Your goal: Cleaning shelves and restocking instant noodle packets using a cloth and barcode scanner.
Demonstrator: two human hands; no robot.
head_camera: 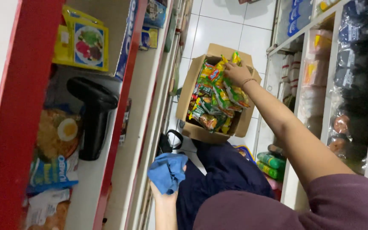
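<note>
My right hand (236, 73) reaches down into an open cardboard box (192, 87) on the white tiled floor. Its fingers rest on the colourful green, yellow and red snack packets (214, 100) that fill the box; I cannot tell if it grips one. My left hand (163, 194) is low, close to my body, closed around a crumpled blue cloth (168, 170) beside the red-edged shelf on the left.
A red-framed shelf (120, 106) on the left holds a black handheld scanner (92, 117), yellow boxes (81, 42) and food packets. A white shelf unit (329, 85) on the right holds wrapped goods. Green bottles (271, 164) lie low on the right.
</note>
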